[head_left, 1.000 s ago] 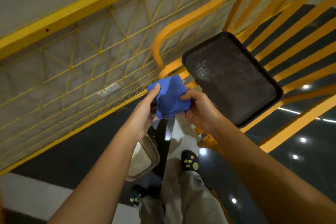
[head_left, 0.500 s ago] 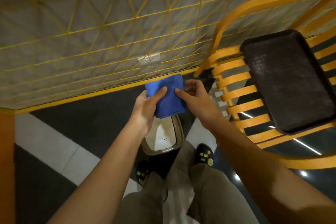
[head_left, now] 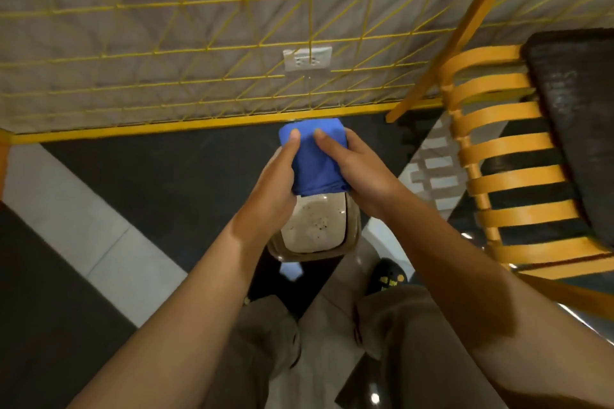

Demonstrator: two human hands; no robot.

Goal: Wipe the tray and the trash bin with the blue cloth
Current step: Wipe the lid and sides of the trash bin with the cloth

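Observation:
A folded blue cloth (head_left: 314, 159) is held between both hands in the middle of the view. My left hand (head_left: 274, 186) grips its left side with the thumb on top. My right hand (head_left: 357, 173) grips its right side the same way. Directly below the cloth stands a small beige trash bin (head_left: 315, 232), open at the top, its pale inside speckled with dark spots; the cloth hides its far rim. The dark tray (head_left: 578, 116) lies on the yellow slatted rack at the right edge, partly cut off.
A yellow slatted rack (head_left: 505, 176) fills the right side. A yellow wire mesh fence (head_left: 199, 53) runs along the grey wall ahead, with a wall socket (head_left: 307, 59) behind it. My legs and dark shoes stand on the black and white floor below.
The view has swung left and down, so the tray slid to the right edge and the bin came under the hands. Both hands stay on the cloth, now held flatter.

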